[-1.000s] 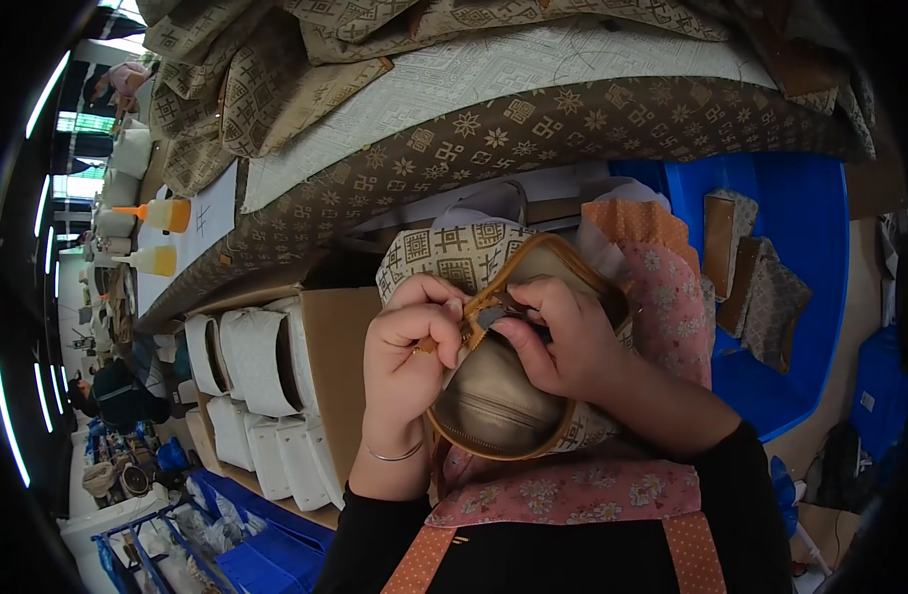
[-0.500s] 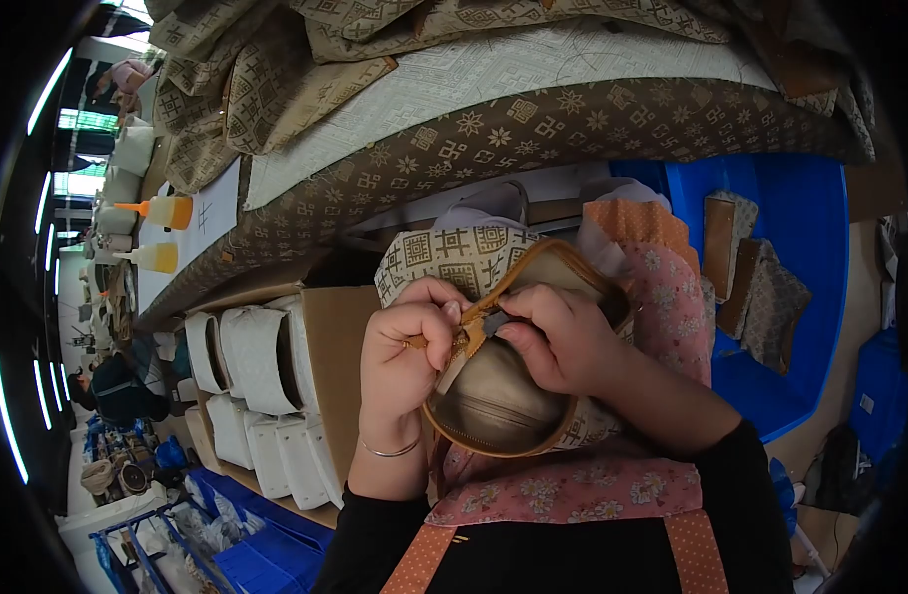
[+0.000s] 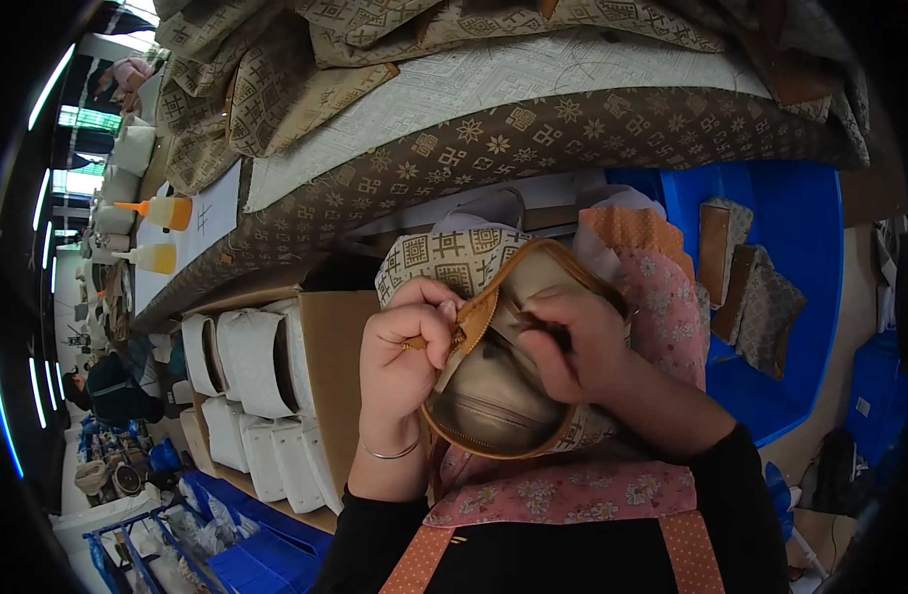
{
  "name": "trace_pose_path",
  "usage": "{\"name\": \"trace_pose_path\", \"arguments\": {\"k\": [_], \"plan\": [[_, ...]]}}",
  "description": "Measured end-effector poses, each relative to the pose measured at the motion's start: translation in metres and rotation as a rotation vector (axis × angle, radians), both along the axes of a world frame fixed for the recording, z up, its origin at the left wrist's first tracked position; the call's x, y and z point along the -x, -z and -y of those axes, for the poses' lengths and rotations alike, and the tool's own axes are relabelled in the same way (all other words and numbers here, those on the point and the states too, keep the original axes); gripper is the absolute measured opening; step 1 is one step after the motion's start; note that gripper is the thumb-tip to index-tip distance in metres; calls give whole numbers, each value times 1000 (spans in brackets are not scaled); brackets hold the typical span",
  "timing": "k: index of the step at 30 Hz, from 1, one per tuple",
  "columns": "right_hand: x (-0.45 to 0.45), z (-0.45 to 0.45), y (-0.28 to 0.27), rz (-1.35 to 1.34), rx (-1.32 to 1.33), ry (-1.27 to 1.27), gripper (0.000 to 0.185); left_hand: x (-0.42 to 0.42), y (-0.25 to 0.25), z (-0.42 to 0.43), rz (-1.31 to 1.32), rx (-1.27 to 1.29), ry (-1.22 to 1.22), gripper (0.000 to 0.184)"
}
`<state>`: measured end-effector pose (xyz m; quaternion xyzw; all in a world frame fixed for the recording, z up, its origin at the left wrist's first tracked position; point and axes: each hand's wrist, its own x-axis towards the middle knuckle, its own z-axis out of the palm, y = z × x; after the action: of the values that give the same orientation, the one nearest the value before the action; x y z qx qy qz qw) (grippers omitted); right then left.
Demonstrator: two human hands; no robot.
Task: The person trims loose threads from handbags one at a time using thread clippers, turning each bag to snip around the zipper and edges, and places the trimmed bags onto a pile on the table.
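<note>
A small pouch (image 3: 444, 262) in cream cloth with brown square motifs lies in my lap, its mouth gaping toward me. Tan trim and a zipper run round the opening, and a beige lining (image 3: 504, 396) shows inside. My left hand (image 3: 406, 342) is closed on the zipper edge at the pouch's left side, thumb and bent index finger pinching the tan trim. Over the opening, my right hand (image 3: 583, 342) is curled and a little blurred, apart from the left hand. Something dark shows between its thumb and fingers; I cannot make out what.
A cardboard box (image 3: 335, 386) of white cases (image 3: 261, 361) stands at left. The blue bin (image 3: 820, 327) at right holds several patterned pieces (image 3: 771, 307). Ahead is a cloth-covered table (image 3: 454, 148) with fabric pieces and two glue bottles (image 3: 167, 213). A pink floral apron (image 3: 573, 493) covers my lap.
My right hand has drawn back to the right and slightly down, off the zipper edge where it pinched a small dark grey piece. My left hand keeps its grip.
</note>
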<state>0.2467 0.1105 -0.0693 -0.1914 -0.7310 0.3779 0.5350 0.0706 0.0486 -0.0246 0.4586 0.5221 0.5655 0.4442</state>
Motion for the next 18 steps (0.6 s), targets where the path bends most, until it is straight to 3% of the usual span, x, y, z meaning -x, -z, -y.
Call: {"name": "trace_pose_path", "arguments": {"k": [3, 7, 8, 10, 12, 13, 14, 16, 18], "plan": [[-29, 1, -14, -119, 45, -1, 39, 9, 0, 4, -163, -52, -81, 21], [-81, 10, -36, -19, 91, -31, 44, 13, -15, 7, -621, -189, -217, 16], [-93, 18, -31, -129, 76, 0, 42, 16, -18, 8, -735, -216, -232, 17], [-109, 27, -28, -224, 29, 34, 41, 17, -27, 7, -703, -257, -204, 16], [-118, 36, -29, -592, 196, -11, 41, 15, -32, 4, -767, -301, -91, 16], [-121, 38, -31, -780, 283, -39, 43, 12, -32, 5, -666, -206, -74, 14], [-124, 34, -38, -774, 262, -34, 43, 7, -37, 5, -657, -226, -69, 14], [-131, 25, -53, 372, 125, 102, 54, -5, -52, 2, -704, -135, -70, 16], [-102, 49, -26, 301, 351, 64, 65, -5, -46, 0, -777, -128, -90, 16]]}}
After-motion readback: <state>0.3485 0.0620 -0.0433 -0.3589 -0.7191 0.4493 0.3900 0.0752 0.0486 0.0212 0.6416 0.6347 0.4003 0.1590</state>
